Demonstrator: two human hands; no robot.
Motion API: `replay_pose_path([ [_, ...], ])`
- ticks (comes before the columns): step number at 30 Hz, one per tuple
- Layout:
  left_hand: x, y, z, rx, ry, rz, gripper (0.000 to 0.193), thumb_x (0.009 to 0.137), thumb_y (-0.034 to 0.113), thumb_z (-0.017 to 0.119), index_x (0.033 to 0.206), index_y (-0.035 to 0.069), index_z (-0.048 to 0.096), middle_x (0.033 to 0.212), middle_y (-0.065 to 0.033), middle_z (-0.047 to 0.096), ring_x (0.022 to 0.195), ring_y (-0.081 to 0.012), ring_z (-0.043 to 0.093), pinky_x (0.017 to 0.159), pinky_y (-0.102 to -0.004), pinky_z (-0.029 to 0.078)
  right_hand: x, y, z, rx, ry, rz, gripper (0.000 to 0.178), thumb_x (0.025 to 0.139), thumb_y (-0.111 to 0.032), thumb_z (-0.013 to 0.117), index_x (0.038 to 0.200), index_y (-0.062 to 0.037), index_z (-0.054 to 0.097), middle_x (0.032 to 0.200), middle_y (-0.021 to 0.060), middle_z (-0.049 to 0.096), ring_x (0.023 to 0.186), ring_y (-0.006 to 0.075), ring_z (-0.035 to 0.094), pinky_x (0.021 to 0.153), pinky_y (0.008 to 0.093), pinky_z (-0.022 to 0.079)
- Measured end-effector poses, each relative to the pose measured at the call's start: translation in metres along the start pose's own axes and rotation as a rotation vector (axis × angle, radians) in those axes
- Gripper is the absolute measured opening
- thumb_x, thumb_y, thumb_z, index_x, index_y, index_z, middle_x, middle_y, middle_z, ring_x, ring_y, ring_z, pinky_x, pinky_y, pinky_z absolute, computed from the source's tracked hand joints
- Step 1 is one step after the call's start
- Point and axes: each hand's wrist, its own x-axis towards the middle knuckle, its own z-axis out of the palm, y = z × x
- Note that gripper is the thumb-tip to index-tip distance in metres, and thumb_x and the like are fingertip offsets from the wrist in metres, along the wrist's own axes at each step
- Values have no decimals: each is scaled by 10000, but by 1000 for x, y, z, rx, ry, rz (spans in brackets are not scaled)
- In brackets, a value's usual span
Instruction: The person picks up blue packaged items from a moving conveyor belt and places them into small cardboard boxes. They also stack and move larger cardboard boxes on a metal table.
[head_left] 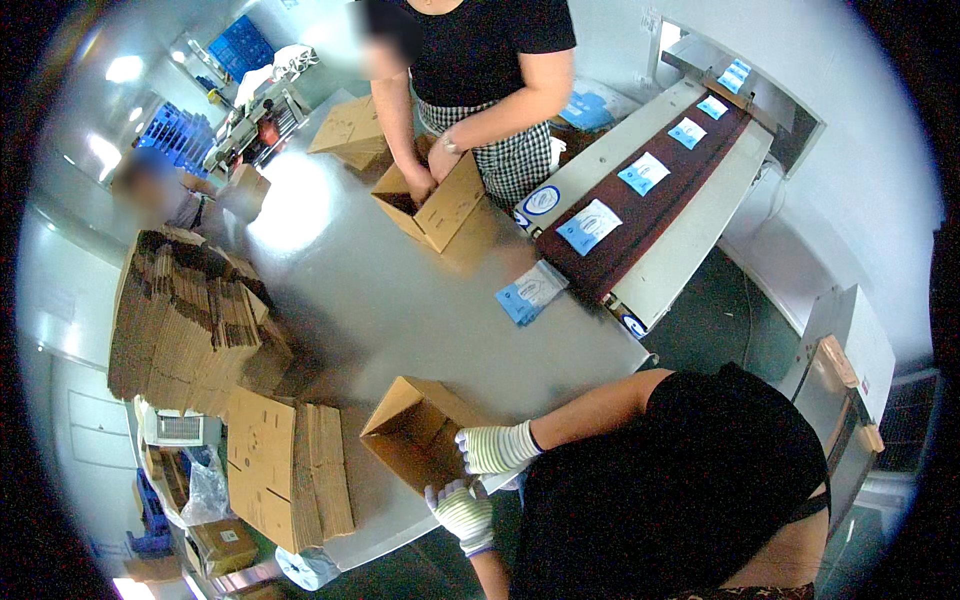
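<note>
An open cardboard box (408, 440) is tilted at the near edge of the metal table, its mouth toward me. My right hand (497, 449), in a white striped glove, grips the box's right side with fingers curled over its edge. My left hand (463, 514), gloved the same way, holds the lower near edge of the box, its fingertips against the cardboard. Just left of the box stands a bundle of flattened cartons (265, 465). Beyond, on the table, lies a small pile of blue-and-white packets (532, 293).
A brown conveyor belt (640, 215) at the right carries several packets. Across the table (400, 320), a co-worker reaches into another open box (440, 215). Tall stacks of folded cartons (185, 325) stand at the left, and another person is farther back.
</note>
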Motion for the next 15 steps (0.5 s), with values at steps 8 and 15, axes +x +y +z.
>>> replay_pose_path([
  [8,3,-2,0,-12,14,11,193,666,258,657,731,91,586,630,-67,564,648,-246,549,985,-437,345,1,1,-3,-8,58,-23,262,731,-373,579,723,-112,608,701,27,585,753,226,554,756,380,409],
  [15,2,-2,2,-16,-19,-20,208,684,278,650,721,86,581,623,-80,555,645,-255,549,969,-441,358,-1,2,-8,9,37,-9,283,741,-396,553,712,-117,597,693,24,574,732,222,537,754,374,403],
])
